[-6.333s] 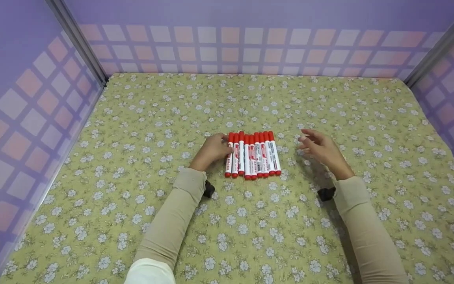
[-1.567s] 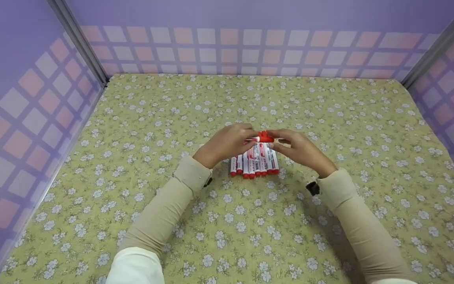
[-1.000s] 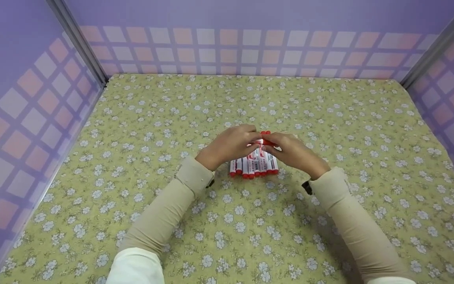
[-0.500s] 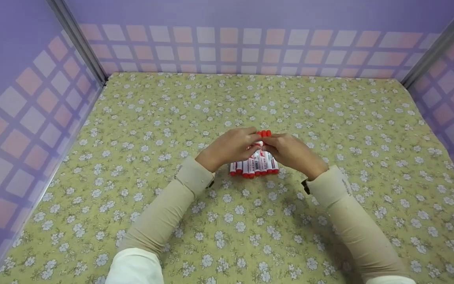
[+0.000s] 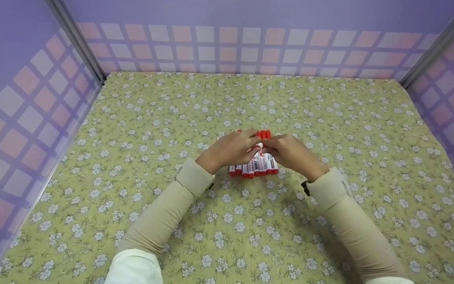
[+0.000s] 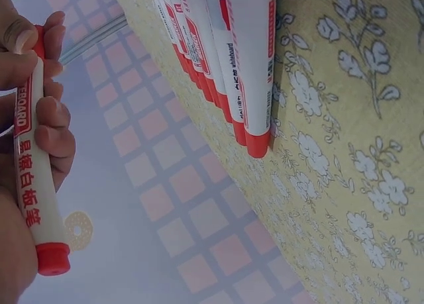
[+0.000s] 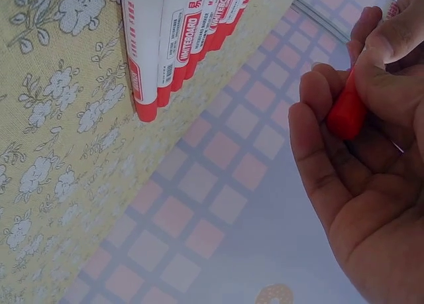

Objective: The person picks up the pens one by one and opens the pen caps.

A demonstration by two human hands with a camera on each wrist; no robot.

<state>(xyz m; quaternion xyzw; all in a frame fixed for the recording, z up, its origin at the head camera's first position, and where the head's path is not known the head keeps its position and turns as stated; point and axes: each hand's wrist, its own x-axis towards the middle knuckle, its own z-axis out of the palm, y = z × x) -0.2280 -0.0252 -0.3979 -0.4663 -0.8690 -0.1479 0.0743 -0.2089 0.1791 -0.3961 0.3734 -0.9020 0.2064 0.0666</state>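
My left hand [image 5: 231, 150] grips the white barrel of a whiteboard marker [image 6: 34, 165], raised above the table and lying crosswise in the head view. Its red end plug [image 6: 53, 259] shows at the bottom in the left wrist view. My right hand [image 5: 292, 154] pinches the marker's red cap [image 7: 347, 112] between thumb and fingers. The two hands' fingertips meet where cap and barrel join, hiding that spot. Below them lies a row of several whiteboard markers [image 5: 256, 167], side by side, red caps pointing away from me.
A yellow tablecloth with white flowers [image 5: 227, 236] covers the table. Purple walls [image 5: 250, 51] with pink and white squares stand at the back and both sides. Dark bands [image 5: 306, 188] sit at the wrists.
Six seconds ago the left hand was at the leftmost marker on the table and the right hand was empty. That marker is now raised; the right hand has moved left onto its cap.
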